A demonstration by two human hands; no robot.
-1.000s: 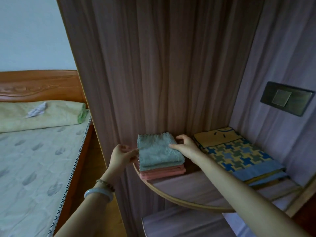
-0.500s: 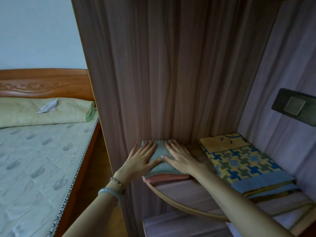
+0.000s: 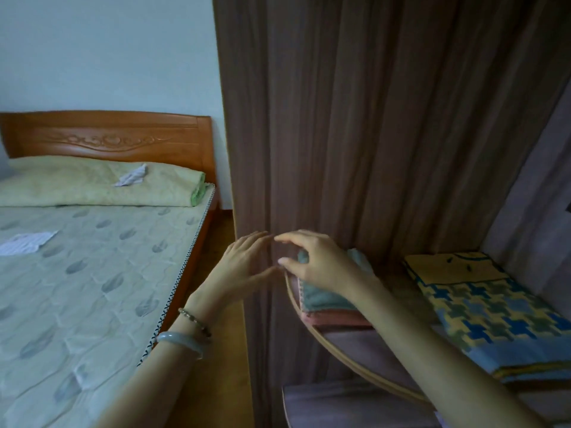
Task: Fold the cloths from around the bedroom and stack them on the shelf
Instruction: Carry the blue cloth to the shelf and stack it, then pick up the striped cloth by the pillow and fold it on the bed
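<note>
Teal cloth (image 3: 321, 299) lies atop pink cloth (image 3: 336, 321), beneath the right grip (image 3: 321, 261).

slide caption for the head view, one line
Open left hand and right hand by teal cloth stacked on pink cloth on the shelf; white cloths lie on the bed.

Shelf (image 3: 349, 345): left back corner taken by cloth stack (image 3: 321, 299), right side by patterned blanket (image 3: 494, 316). Bare strip betw. them, partly crossed by right forearm. Front edge ahead of stack also bare. Wood panel (image 3: 340, 118) closes off back + left end, so access from front only. Right hand (image 3: 315, 264) over stack, left hand (image 3: 244, 267) just off left end. Floor gap betw. bed (image 3: 77, 288) and panel open.
</note>
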